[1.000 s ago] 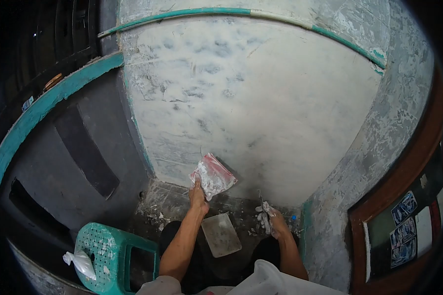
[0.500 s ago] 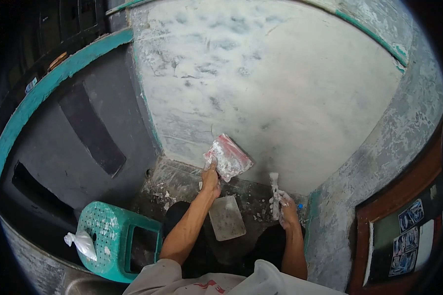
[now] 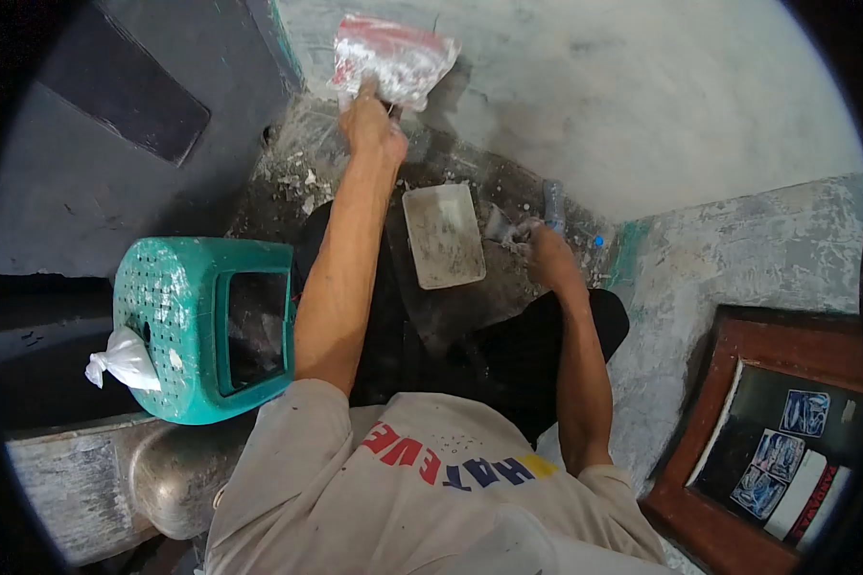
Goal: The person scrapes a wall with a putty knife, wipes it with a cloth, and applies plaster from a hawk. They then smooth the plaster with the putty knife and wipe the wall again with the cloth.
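Observation:
My left hand (image 3: 369, 120) is stretched forward, closed on a flat reddish putty board (image 3: 393, 62) smeared with white paste, close to the base of the wall. My right hand (image 3: 547, 251) is lower and to the right, its fingers closed round a whitened putty knife (image 3: 501, 228) whose blade points left. Some blur hides the exact grip. On the floor between the hands lies a dirty rectangular tray (image 3: 444, 240), just left of the knife and touched by neither hand.
A green plastic stool (image 3: 192, 326) with a knotted white plastic bag (image 3: 125, 360) stands at left. Debris and a blue cap (image 3: 599, 241) lie along the wall (image 3: 633, 105). A brown wooden frame (image 3: 729, 355) is at lower right; a metal pot-like vessel (image 3: 177, 479) sits at lower left.
My view has tilted down, so the board and tray appear higher. The putty knife has swung from pointing upright to pointing left, toward the tray. Both hands keep their holds.

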Motion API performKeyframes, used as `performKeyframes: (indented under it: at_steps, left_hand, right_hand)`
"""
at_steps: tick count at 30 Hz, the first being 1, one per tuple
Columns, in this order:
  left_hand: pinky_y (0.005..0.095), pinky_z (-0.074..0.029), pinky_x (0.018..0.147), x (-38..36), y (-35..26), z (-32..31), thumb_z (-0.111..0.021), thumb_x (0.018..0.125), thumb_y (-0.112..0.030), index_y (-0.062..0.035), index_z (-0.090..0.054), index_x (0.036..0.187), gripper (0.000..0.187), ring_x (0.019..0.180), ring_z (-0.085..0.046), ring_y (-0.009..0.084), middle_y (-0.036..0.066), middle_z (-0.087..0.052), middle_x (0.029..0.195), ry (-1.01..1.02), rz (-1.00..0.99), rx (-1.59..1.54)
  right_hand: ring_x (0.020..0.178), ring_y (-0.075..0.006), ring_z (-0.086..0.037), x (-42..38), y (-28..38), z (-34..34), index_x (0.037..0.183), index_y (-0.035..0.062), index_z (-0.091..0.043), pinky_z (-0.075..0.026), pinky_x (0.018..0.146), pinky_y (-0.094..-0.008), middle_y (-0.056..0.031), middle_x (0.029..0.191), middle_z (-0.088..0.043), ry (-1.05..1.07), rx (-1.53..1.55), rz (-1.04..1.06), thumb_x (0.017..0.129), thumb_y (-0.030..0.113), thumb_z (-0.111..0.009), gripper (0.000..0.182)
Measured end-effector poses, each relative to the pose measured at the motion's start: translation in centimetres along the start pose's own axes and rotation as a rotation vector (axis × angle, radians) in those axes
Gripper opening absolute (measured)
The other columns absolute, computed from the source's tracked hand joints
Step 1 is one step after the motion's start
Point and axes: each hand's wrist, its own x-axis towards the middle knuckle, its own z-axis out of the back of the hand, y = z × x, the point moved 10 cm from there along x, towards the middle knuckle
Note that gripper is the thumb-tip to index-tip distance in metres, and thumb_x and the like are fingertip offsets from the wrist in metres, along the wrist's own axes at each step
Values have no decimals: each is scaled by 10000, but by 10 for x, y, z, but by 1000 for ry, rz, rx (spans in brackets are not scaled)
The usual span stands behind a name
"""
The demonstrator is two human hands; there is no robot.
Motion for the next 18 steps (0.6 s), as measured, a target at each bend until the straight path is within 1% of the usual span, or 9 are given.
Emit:
performKeyframes:
  at_steps: [2,5,8,9,10,12,14,16,18]
  left_hand:
    - [326,-488,640,-19,-14,-10,-678,948,-137,-21,-599,1068,184,748,-561,166,66,-593,913,-58,-99,111]
    - [325,-490,657,-42,-25,-24,-690,927,-76,-11,-596,1080,192,753,-564,169,60,-597,926,-61,-124,88]
    - [329,-495,709,-26,-8,-14,-626,968,-127,1,-575,1197,268,827,-588,174,68,-624,995,-11,-11,62]
    - [330,-495,743,-23,-2,-15,-597,979,-140,0,-567,1266,321,892,-604,165,81,-649,1066,25,64,12]
    - [348,-512,801,-24,4,-21,-570,996,-141,39,-598,1188,264,938,-626,197,93,-657,1082,102,110,-80]
    - [372,-519,845,-34,7,-24,-601,984,-119,16,-589,1214,268,987,-630,216,89,-651,1128,114,171,-43]
    - [402,-518,916,-20,28,-16,-676,931,-68,-55,-548,1293,384,993,-622,214,80,-640,1162,174,187,-79]
    - [389,-521,921,-34,42,-28,-698,911,-81,-29,-587,1243,354,1024,-623,210,73,-643,1199,193,260,-59]
    - [362,-520,889,-30,86,-27,-692,919,-112,-18,-638,1157,262,989,-643,224,74,-661,1188,278,374,20]
  right_hand:
    - [1021,-456,-635,17,25,-30,1097,2,-613,-509,862,-527,-266,1053,-667,122,-64,-49,864,89,-592,249]
    - [983,-436,-663,39,35,-109,1033,3,-662,-530,858,-519,-257,1074,-676,353,-165,-84,869,91,-534,226]
    - [947,-443,-676,48,46,-169,957,7,-683,-543,839,-514,-246,1055,-688,332,-180,43,872,87,-516,204]
    - [1003,-440,-660,47,45,-178,1033,8,-669,-531,875,-512,-247,1112,-672,380,-157,24,882,111,-533,227]
    - [1060,-438,-644,51,47,-176,1109,10,-655,-519,912,-511,-249,1170,-656,411,-141,11,893,135,-551,270]
    - [1131,-414,-627,56,76,-107,1294,20,-574,-521,899,-501,-254,1305,-601,63,-65,137,868,115,-632,440]
    - [1226,-348,-563,68,109,-35,1535,49,-328,-445,1033,-422,-250,1361,-546,-38,675,252,911,300,-704,770]
    - [1209,-293,-558,62,150,27,1546,15,-292,-424,1050,-391,-216,1361,-538,-90,1433,256,972,356,-648,757]
    - [1205,-268,-550,58,156,57,1518,-8,-321,-423,1044,-374,-198,1354,-533,-317,1327,317,987,367,-629,720]
